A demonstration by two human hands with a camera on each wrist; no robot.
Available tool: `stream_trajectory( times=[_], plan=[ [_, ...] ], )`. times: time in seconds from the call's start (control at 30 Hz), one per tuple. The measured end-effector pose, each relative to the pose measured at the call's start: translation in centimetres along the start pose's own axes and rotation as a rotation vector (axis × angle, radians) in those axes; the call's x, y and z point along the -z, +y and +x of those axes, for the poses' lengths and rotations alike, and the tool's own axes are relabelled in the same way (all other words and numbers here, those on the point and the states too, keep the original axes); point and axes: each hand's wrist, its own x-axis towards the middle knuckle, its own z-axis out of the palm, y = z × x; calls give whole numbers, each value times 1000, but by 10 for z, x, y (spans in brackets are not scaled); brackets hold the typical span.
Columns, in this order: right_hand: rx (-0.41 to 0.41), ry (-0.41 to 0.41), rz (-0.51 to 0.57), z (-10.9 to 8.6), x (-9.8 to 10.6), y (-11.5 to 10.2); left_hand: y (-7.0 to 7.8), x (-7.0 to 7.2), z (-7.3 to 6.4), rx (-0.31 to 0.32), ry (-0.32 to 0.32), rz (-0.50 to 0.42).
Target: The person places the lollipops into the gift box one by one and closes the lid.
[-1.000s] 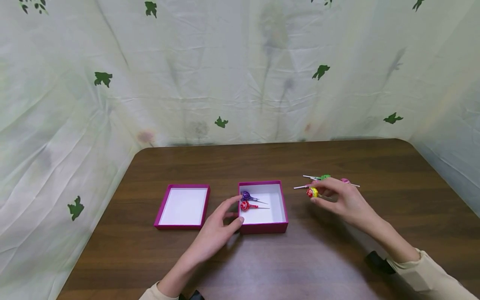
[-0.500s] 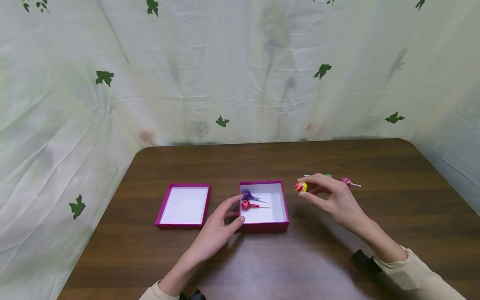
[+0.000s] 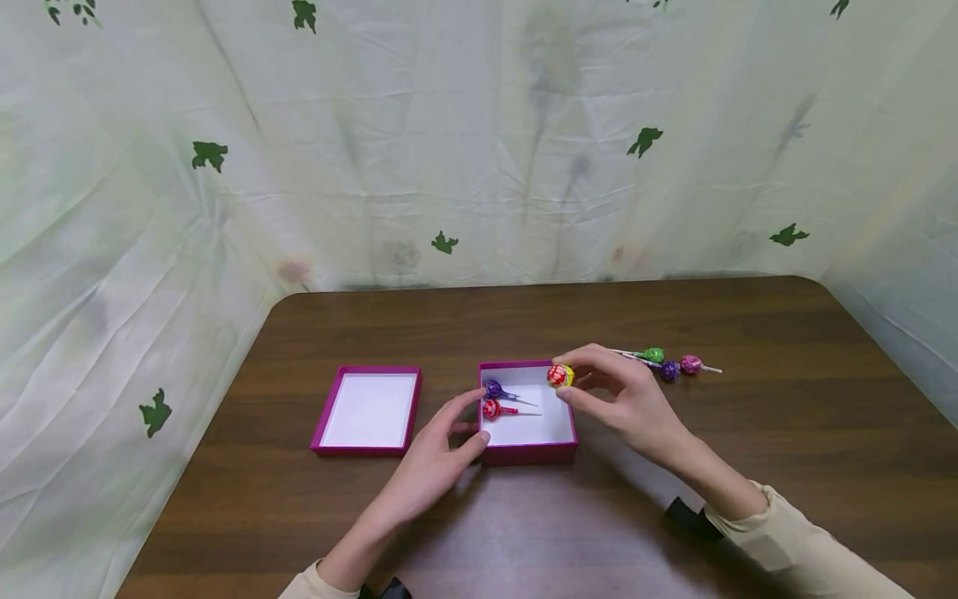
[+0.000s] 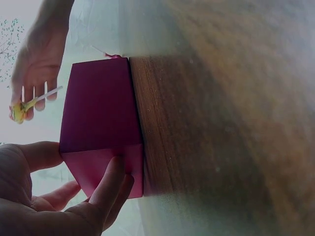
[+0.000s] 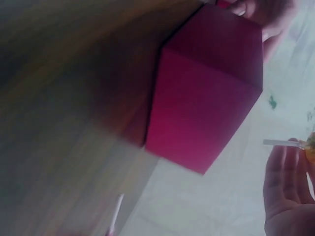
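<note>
A magenta box (image 3: 531,454) with a white inside stands open-topped on the table. Inside it lie a purple lollipop (image 3: 494,389) and a red lollipop (image 3: 491,409), sticks pointing right. My left hand (image 3: 432,456) rests against the box's left side, thumb at the front corner, other fingers on the side wall (image 4: 93,172). Over the box's right rear corner, my right hand (image 3: 624,408) pinches a red-and-yellow lollipop (image 3: 559,376) between thumb and fingertips. Its white stick (image 5: 281,143) shows in both wrist views.
A shallow magenta lid (image 3: 367,412), white inside up, lies left of the box. Behind and right of my right hand are a green lollipop (image 3: 654,355), a dark purple one (image 3: 669,370) and a pink one (image 3: 691,364). A patterned curtain (image 3: 479,150) hangs behind the table.
My right hand has lifted the red-and-yellow lollipop from the group on the right and carried it left to over the box. The left hand stays at the box's side.
</note>
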Motion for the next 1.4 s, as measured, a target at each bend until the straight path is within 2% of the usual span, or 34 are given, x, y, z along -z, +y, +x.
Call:
stream_trajectory(
  times=[0.2, 0.5, 0.8, 0.93, 1.13, 1.4],
  plan=[
    [-99, -65, -32, 2, -15, 21, 1, 0, 1, 0, -11, 0],
    [-180, -165, -83, 15, -34, 32, 1, 1, 1, -24, -21, -9],
    [-172, -374, -202, 29, -50, 41, 0, 1, 0, -65, -3, -20],
    [-165, -440, -301, 32, -55, 41, -1, 1, -1, -70, -8, -30],
    [-159, -494, -478, 36, -63, 42, 0, 2, -2, -61, -4, -19],
    [-229, -535, -506, 39, -68, 43, -1, 2, -1, -55, -8, -18]
  ],
)
